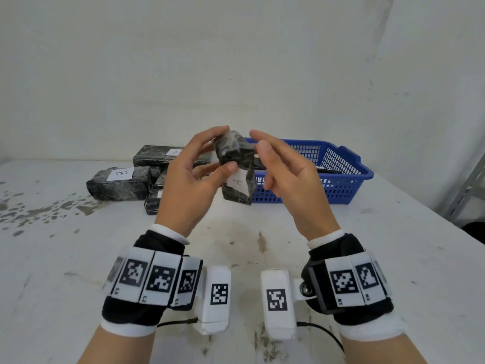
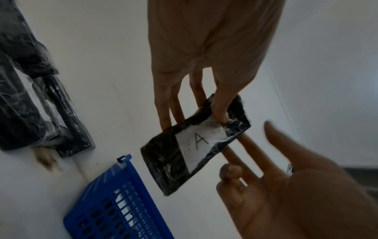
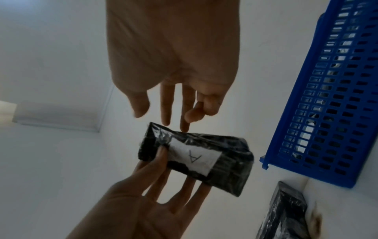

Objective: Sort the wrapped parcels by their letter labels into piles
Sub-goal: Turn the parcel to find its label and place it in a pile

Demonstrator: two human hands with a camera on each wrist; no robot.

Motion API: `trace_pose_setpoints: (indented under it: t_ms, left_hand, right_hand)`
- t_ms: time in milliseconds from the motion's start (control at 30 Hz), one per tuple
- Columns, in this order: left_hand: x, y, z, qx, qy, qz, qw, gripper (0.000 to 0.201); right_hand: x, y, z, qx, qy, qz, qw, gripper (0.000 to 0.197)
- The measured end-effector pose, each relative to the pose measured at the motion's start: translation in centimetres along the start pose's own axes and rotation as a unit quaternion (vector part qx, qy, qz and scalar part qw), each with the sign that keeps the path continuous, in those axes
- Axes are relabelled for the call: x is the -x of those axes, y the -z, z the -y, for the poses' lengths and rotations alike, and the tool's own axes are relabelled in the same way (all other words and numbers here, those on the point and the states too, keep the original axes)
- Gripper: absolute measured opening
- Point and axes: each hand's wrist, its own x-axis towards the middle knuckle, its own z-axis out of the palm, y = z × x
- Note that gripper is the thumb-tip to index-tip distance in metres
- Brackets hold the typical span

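My left hand (image 1: 224, 149) holds a small parcel (image 1: 236, 166) wrapped in black film upright above the table, thumb on the front and fingers behind. In the left wrist view its white label (image 2: 200, 142) reads A. My right hand (image 1: 258, 140) hovers open just right of the parcel, fingers spread; in the right wrist view the fingertips (image 3: 184, 127) sit at the parcel's (image 3: 225, 161) top edge. On the table at back left lie a parcel labelled B (image 1: 120, 179), a longer labelled parcel (image 1: 162, 155) behind it, and a small one (image 1: 152, 203) in front.
A blue mesh basket (image 1: 341, 164) stands at back right, behind the hands, with something dark inside. The white table (image 1: 236, 258) is stained at the left. Its right edge runs diagonally past a grey metal shelf frame (image 1: 467, 190). A white wall stands close behind.
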Motion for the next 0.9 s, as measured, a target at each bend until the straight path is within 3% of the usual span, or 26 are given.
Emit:
trace_pose_setpoints:
  t_ms: [167,300,700,800,900]
  left_hand:
    - [0.3,-0.6,-0.1,0.001,-0.019,0.040,0.999,0.047]
    - [0.3,-0.6,0.0,0.039,0.008,0.011,0.999,0.039]
    - [0.3,-0.6,-0.3,0.012,-0.021,0.000,1.000,0.015]
    - [0.3,-0.7,-0.4,0.030,0.021,-0.008,0.999,0.013]
    - [0.1,-0.8,0.0,0.066,0.110,-0.024,0.991,0.023]
  right_hand:
    - [-0.1,-0.4,-0.5,0.019,0.008,0.010,1.000,0.033]
    - [-0.2,0.0,-0.5,-0.003,-0.009,0.015,1.000,0.032]
    - [-0.2,0.0,-0.5,0.003,0.003,0.032,0.999,0.023]
    - [-0.2,-0.1,-0.6,-0.005,0.013,0.033,0.999,0.019]
    - [-0.1,-0.3,-0.9,0.006,0.015,0.041,0.999,0.010]
